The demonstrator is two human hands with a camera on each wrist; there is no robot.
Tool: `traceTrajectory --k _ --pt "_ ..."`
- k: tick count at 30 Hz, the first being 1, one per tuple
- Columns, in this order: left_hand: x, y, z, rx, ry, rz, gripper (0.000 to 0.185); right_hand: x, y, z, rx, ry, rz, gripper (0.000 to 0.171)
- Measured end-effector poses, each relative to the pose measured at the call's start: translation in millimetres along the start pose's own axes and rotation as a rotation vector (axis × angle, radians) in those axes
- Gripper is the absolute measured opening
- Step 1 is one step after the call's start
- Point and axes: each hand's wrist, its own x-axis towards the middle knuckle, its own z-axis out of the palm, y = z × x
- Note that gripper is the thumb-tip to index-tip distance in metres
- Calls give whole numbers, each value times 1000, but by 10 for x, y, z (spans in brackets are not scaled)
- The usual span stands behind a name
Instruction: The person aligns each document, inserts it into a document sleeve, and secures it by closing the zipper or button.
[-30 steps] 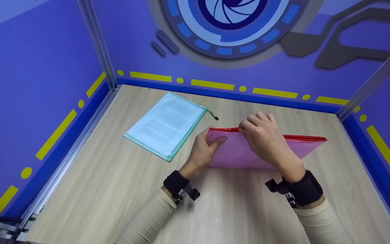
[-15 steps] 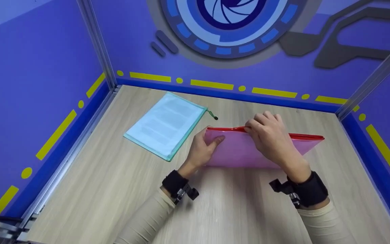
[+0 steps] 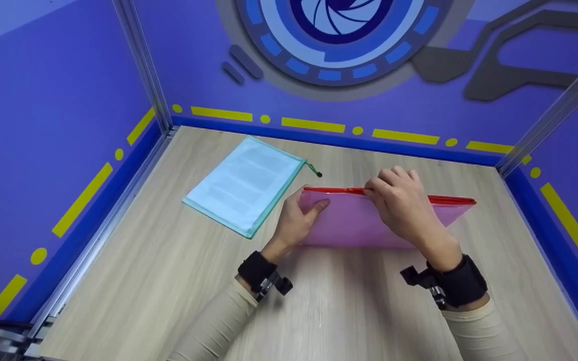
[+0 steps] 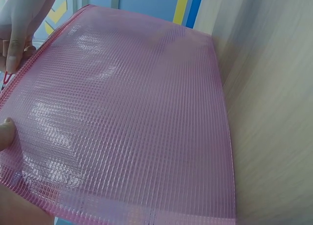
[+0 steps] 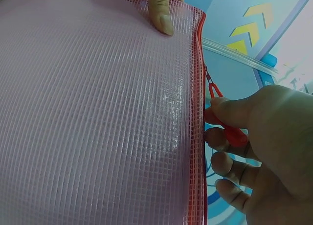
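A pink mesh zipper pouch (image 3: 354, 220) with a red zipper edge stands tilted on the table, zipper side up. My left hand (image 3: 294, 220) grips its left top corner, thumb on the near face. With thumb and forefinger my right hand (image 3: 402, 203) pinches the red zipper pull (image 5: 215, 92) near the middle of the top edge. In the right wrist view the pull's red end (image 5: 235, 136) hangs out past the fingers, and the left thumb (image 5: 161, 14) presses the pouch corner. Mesh and the pouch's pink face fill the left wrist view.
A light blue zipper pouch (image 3: 249, 183) with green edging lies flat to the left, its green pull (image 3: 314, 169) pointing right. Blue panels (image 3: 314, 95) border the wooden table (image 3: 133, 281) at the back and sides, joined by metal posts (image 3: 141, 55).
My right hand has slid a little right along the zipper edge, mostly in the first half second. The pouch and my left hand have shifted slightly left.
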Motion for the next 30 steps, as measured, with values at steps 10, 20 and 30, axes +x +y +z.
traceTrajectory --k 10,20,30 --pt "5 -2 -18 -12 12 -9 23 -53 56 -62 0 5 27 6" --pt "7 1 -76 -11 1 -6 25 -81 83 -76 -1 3 30 5" --pt "20 103 -143 52 54 -15 35 -114 126 -101 -12 10 40 5"
